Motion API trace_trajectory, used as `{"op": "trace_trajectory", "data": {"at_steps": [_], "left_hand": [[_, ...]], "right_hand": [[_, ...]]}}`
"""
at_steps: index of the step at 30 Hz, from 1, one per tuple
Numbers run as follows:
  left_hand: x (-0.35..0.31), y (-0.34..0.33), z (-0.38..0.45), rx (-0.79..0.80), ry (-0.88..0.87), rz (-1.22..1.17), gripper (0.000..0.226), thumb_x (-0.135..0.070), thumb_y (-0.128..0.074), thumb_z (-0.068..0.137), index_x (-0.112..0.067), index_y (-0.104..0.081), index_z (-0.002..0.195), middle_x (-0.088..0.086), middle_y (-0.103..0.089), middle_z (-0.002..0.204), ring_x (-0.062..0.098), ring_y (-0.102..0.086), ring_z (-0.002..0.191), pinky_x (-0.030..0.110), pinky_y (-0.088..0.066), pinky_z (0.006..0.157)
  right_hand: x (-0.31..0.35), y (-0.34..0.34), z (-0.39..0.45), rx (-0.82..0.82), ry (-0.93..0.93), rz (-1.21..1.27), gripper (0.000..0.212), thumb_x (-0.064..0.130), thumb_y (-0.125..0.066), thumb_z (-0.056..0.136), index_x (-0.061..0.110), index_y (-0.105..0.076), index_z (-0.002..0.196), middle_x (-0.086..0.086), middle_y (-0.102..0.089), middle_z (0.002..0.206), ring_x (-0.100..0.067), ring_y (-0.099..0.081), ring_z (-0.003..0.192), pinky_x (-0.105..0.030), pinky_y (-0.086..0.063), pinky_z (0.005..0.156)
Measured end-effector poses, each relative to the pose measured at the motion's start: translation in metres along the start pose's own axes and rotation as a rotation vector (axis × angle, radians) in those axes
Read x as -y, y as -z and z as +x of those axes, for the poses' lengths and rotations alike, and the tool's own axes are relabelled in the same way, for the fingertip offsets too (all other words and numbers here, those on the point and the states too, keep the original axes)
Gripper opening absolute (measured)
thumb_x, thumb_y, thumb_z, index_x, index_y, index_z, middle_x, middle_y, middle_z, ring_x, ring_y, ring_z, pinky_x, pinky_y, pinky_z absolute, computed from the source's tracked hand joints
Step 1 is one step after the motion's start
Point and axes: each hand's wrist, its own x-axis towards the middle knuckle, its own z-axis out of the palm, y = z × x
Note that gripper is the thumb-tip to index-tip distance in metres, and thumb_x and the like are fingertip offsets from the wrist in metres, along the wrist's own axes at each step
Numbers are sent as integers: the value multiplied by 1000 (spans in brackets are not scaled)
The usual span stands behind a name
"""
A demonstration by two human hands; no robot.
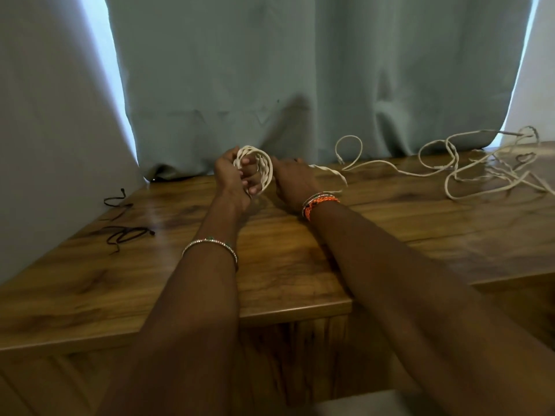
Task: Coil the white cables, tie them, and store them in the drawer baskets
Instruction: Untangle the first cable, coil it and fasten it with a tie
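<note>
At centre frame, above the wooden counter [285, 265], the left hand [232, 178] held a white cable coil [258, 168], fingers [250, 175] clenched through its loops. Just beside it, the right hand [292, 183] guided the trailing strand; its finger state could not be told. Coiling was judged in hand. Loose white cables [480, 172] lay at right; dark ties [126, 232] at left awaited the next move

- Glossy brown wood-grain surface [300, 265].
- Loose tangled white cables [468, 172] lie at its far right.
- Thin dark cords [126, 232] lie at its left.
</note>
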Motion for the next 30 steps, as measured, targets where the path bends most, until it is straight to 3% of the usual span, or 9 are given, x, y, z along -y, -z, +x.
{"op": "trace_trajectory", "data": {"at_steps": [5,9,12,14,17,21,30], "left_hand": [[-6,0,-7,-21,-44,-65,61,-26,-20,94,-20,-37,36,-8,-22,28,7,-17,21,5,-14,32],[-11,4,-8,-122,-151,-119,46,-23,-23,91,-19,-35,46,-9,-22,31,7,-18,23,7,-15,33],[-11,8,-2,-194,-197,-136,40,-26,-23,93,-19,-32,55,-9,-24,30,8,-21,24,8,-18,35],[-12,13,3,-197,-199,-153,46,-29,-20,97,-18,-35,54,-8,-27,31,9,-24,25,9,-23,37],[-15,19,6,-207,-184,-119,52,-36,-15,100,-17,-37,58,-7,-29,31,9,-27,26,15,-23,41],[-18,23,6,-178,-176,-90,49,-37,-13,101,-17,-36,62,-7,-31,32,9,-29,28,19,-24,43],[-10,13,6,-111,-76,229,48,-41,-18,101,-16,-38,65,-7,-35,33,7,-33,28,10,-25,35]], "right_hand": [[-7,1,-3,26,-139,-176,28,13,-51,86,15,-51,114,-9,-60,117,-31,-52,112,-42,-28,101],[-22,7,-17,93,-297,-57,39,21,-65,82,13,-50,117,-12,-57,119,-33,-54,111,-42,-40,93],[-15,14,-19,155,-181,89,50,31,-71,79,12,-47,119,-13,-58,120,-32,-55,109,-38,-44,85],[-2,19,-16,165,-102,45,52,35,-68,81,13,-43,121,-12,-60,117,-33,-58,105,-37,-43,77],[19,32,-16,76,-13,-71,32,25,-54,85,15,-47,114,-10,-60,109,-33,-58,99,-36,-39,71],[41,49,-27,71,55,-175,21,18,-50,86,18,-58,105,-7,-64,105,-29,-51,108,-49,-32,96],[68,78,-64,19,105,-112,17,21,-49,88,17,-59,101,-5,-63,98,-26,-49,106,-49,-27,98]]}}
